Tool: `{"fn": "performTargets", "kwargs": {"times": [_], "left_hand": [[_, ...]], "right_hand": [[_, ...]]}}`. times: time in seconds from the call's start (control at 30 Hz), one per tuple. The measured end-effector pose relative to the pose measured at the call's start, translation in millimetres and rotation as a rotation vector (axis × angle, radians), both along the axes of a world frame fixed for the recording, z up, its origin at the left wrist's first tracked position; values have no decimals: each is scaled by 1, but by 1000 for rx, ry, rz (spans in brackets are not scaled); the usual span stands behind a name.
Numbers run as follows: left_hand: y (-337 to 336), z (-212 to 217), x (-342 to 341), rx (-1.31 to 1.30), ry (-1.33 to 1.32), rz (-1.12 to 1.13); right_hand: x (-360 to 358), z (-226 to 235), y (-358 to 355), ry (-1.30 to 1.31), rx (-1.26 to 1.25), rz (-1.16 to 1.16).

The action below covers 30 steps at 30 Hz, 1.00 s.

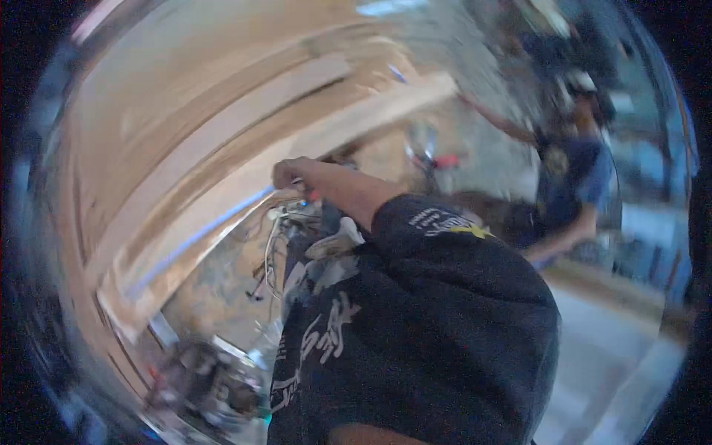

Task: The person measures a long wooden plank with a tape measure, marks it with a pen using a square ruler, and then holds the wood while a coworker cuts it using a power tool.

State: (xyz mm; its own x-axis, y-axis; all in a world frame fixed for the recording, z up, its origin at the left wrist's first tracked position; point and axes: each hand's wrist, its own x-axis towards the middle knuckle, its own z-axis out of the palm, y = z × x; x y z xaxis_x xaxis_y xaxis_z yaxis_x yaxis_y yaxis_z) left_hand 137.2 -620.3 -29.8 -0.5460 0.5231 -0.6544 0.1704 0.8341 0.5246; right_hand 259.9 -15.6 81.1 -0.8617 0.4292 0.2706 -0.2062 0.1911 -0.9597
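My right hand [291, 173] reaches out over the near edge of a long pale wooden board [215, 196]. Its fingers are closed, and blur hides what they hold. A thin bright blue strip [204, 231] runs along the board's edge from beside this hand toward the lower left. A second pale board [245, 111] lies farther back, roughly parallel, on a broad wooden surface [148, 81]. Only a bit of my left arm [378, 434] shows at the lower edge; that hand is out of the picture.
At the right a person in a dark shirt [567, 167] stretches an arm toward the board's far end. Pale cables [273, 248] hang below my right hand. A red-handled item [445, 160] lies beyond my arm. Blurred dark gear [211, 382] sits lower left; a pale panel [593, 348] lies lower right.
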Motion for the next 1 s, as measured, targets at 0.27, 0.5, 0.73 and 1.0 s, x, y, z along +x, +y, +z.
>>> {"fn": "performTargets", "kwargs": {"times": [0.27,0.5,0.73,1.0], "left_hand": [[207,-7,-106,170,171,-259],[513,2,41,494,177,-556],[684,31,249,600,184,-876],[742,53,347,360,359,-1201]], "right_hand": [[161,67,57,186,-26,-57],[280,-121,184,-846,88,-18],[446,-65,282,-1282,190,29],[524,-61,297,-1325,89,-84]]}}
